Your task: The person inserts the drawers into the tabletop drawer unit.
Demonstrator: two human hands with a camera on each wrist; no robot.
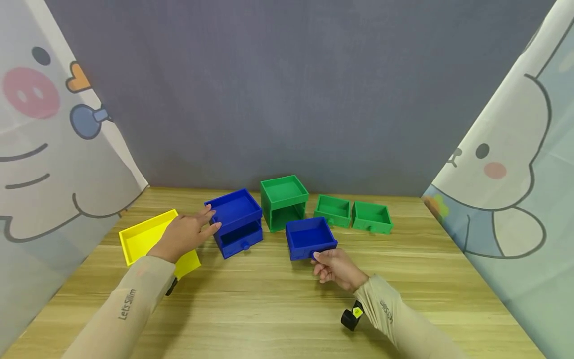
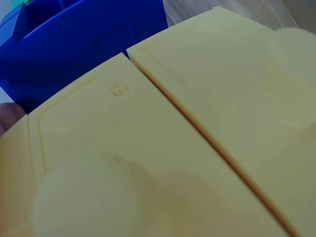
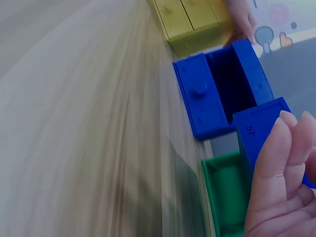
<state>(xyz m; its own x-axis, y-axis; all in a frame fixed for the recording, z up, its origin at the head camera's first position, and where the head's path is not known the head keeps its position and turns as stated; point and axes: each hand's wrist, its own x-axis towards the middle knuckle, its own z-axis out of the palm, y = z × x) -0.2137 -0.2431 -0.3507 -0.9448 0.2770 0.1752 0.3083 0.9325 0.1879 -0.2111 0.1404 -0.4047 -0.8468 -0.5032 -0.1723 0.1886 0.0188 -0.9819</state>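
In the head view my right hand [image 1: 338,269] pinches the front of a small blue drawer [image 1: 310,237], held raised over the table. Its underside, marked 57, shows in the right wrist view. My left hand [image 1: 186,233] reaches over the yellow cabinet [image 1: 150,234], fingers extended and resting at the left side of the blue cabinet [image 1: 235,207]. That cabinet has an open upper slot and a knobbed drawer [image 1: 244,243] below. In the left wrist view, the yellow drawer fronts [image 2: 98,128] fill most of the picture, and one fingertip [image 2: 9,117] shows at the left edge.
A green cabinet [image 1: 284,192] with an open front stands behind the blue drawer. Two green drawers [image 1: 333,209] lie to its right on the wooden table [image 1: 251,309]. A grey panel [image 1: 287,89] rises behind, with printed cloths [image 1: 506,164] at both sides.
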